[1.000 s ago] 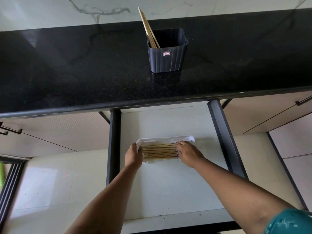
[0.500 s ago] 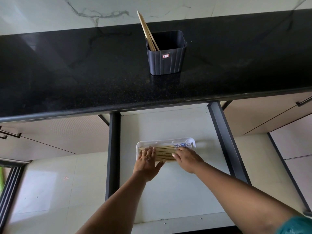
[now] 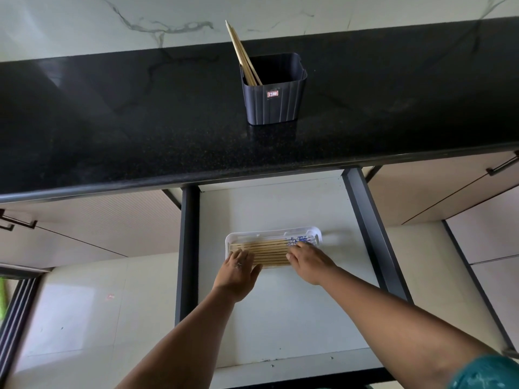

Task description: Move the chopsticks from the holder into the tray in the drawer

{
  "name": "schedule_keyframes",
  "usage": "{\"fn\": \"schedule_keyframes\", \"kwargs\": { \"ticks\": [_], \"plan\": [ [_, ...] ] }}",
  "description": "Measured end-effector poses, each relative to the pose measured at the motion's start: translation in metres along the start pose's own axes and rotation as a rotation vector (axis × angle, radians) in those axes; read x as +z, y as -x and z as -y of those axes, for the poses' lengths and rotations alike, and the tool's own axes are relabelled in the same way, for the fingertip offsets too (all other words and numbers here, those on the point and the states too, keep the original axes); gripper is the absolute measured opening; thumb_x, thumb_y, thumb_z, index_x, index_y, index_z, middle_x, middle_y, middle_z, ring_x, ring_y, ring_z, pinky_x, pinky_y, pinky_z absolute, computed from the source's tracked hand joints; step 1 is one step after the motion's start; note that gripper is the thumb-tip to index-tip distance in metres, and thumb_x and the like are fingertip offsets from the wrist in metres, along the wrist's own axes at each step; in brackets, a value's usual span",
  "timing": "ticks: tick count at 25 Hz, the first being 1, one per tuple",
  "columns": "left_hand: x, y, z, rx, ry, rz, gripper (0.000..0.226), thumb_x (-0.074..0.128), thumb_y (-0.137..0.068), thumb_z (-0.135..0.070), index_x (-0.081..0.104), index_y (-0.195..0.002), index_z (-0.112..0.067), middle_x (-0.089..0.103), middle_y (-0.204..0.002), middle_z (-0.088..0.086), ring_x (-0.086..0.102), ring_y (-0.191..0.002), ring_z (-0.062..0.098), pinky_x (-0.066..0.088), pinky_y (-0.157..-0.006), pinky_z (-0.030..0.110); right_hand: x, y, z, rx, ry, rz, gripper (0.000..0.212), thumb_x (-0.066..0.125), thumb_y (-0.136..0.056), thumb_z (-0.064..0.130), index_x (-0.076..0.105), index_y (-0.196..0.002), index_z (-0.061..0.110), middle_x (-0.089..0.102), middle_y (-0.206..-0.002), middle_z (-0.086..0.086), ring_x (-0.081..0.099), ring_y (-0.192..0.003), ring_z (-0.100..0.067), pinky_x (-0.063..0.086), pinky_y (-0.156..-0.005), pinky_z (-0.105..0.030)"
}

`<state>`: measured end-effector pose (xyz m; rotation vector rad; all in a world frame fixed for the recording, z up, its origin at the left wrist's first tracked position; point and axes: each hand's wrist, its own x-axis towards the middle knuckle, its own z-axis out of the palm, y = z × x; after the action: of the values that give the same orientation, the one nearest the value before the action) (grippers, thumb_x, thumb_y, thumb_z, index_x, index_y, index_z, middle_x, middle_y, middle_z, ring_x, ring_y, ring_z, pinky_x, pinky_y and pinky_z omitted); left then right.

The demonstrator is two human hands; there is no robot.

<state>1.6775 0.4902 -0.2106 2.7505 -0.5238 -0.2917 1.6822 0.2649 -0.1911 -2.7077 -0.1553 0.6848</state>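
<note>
1. Head view: both hands down in the open drawer [image 3: 280, 318], over a white tray [image 3: 273, 233].
2. Left hand [image 3: 238, 269]: grip slack, flat on the left ends of the bamboo chopsticks [image 3: 271, 249] lying in the tray.
3. Right hand [image 3: 307, 261]: fingers loosely bent on the right ends (no clear pinch).
4. On the black bench [image 3: 140, 136]: dark ribbed holder [image 3: 273, 103], several chopsticks leaning inside.

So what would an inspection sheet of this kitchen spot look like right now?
Surface: black countertop above an open white drawer.
Job's things: a few chopsticks lean in the dark holder; others lie side by side in the white tray.
Clutter: nothing seen.
Hands: left hand and right hand rest on the tray's chopsticks, fingers fairly straight.
Cables: nothing seen.
Surroundings: marble wall, beige cabinets, tiled floor.
</note>
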Motion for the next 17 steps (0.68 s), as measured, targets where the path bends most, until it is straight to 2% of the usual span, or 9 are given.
{"fn": "schedule_keyframes", "kwargs": {
  "ticks": [2, 5, 7, 8, 10, 12, 14, 17],
  "plan": [
    [-0.007, -0.001, -0.003, -0.005, 0.011, -0.013, 0.045, 0.047, -0.095, -0.041, 0.057, -0.123, -0.008, 0.060, -0.126, 0.008, 0.050, -0.123, 0.028, 0.041, -0.100, 0.036, -0.006, 0.001, 0.003, -0.008, -0.008, -0.029, 0.039, 0.034, -0.102, 0.034, 0.057, -0.119, 0.009, 0.053, -0.126, -0.009, 0.050, -0.121, -0.028, 0.042, -0.101, -0.039],
    [-0.024, -0.010, -0.010, 0.051, -0.012, -0.086, 0.041, 0.048, -0.094, -0.041, 0.059, -0.117, -0.009, 0.064, -0.116, 0.008, 0.055, -0.113, 0.030, 0.043, -0.095, 0.036, -0.020, -0.002, 0.010, -0.028, 0.013, -0.096, 0.037, 0.035, -0.102, 0.034, 0.055, -0.124, 0.012, 0.054, -0.127, -0.006, 0.048, -0.123, -0.026, 0.036, -0.104, -0.039],
    [-0.039, -0.019, -0.016, 0.099, -0.060, -0.139, 0.040, 0.047, -0.094, -0.041, 0.060, -0.115, -0.010, 0.065, -0.112, 0.007, 0.057, -0.108, 0.029, 0.042, -0.095, 0.036, -0.032, -0.004, 0.016, -0.056, 0.030, -0.163, 0.036, 0.038, -0.101, 0.035, 0.053, -0.127, 0.015, 0.057, -0.126, -0.005, 0.050, -0.122, -0.025, 0.040, -0.101, -0.040],
    [-0.046, -0.024, -0.020, 0.110, -0.078, -0.155, 0.040, 0.045, -0.094, -0.041, 0.060, -0.115, -0.011, 0.064, -0.112, 0.006, 0.057, -0.107, 0.028, 0.042, -0.094, 0.036, -0.039, -0.004, 0.020, -0.078, 0.033, -0.224, 0.034, 0.040, -0.099, 0.036, 0.056, -0.121, 0.016, 0.061, -0.120, -0.005, 0.054, -0.116, -0.025, 0.045, -0.095, -0.039],
    [-0.062, -0.037, -0.027, 0.113, -0.093, -0.199, 0.042, 0.043, -0.095, -0.043, 0.059, -0.119, -0.012, 0.063, -0.116, 0.005, 0.057, -0.109, 0.026, 0.044, -0.091, 0.036, -0.054, -0.007, 0.028, -0.167, 0.024, -0.418, 0.030, 0.047, -0.096, 0.040, 0.064, -0.090, 0.016, 0.066, -0.090, -0.004, 0.062, -0.091, -0.026, 0.051, -0.071, -0.036],
    [-0.083, -0.054, -0.040, 0.060, -0.030, -0.252, 0.045, 0.039, -0.096, -0.043, 0.054, -0.126, -0.014, 0.060, -0.124, 0.004, 0.055, -0.113, 0.024, 0.045, -0.092, 0.036, -0.077, -0.012, 0.036, -0.228, 0.018, -0.565, 0.038, 0.051, -0.092, 0.043, 0.057, -0.065, 0.017, 0.059, -0.065, -0.001, 0.060, -0.068, -0.024, 0.046, -0.054, -0.033],
    [-0.117, -0.081, -0.055, -0.004, 0.101, -0.347, 0.042, 0.042, -0.096, -0.038, 0.051, -0.128, -0.012, 0.057, -0.125, 0.006, 0.052, -0.115, 0.026, 0.044, -0.095, 0.037, -0.119, -0.022, 0.049, -0.271, -0.034, -0.685, 0.036, 0.056, -0.090, 0.038, 0.055, -0.061, 0.017, 0.056, -0.060, 0.001, 0.057, -0.060, -0.024, 0.042, -0.050, -0.031],
    [-0.183, -0.128, -0.075, -0.003, 0.258, -0.531, 0.033, 0.050, -0.094, -0.022, 0.055, -0.121, -0.005, 0.059, -0.118, 0.014, 0.052, -0.108, 0.032, 0.042, -0.092, 0.040, -0.194, -0.045, 0.072, -0.310, -0.122, -0.804, 0.027, 0.058, -0.090, 0.029, 0.056, -0.067, 0.015, 0.060, -0.066, -0.001, 0.059, -0.064, -0.024, 0.043, -0.052, -0.033]
  ]
}}
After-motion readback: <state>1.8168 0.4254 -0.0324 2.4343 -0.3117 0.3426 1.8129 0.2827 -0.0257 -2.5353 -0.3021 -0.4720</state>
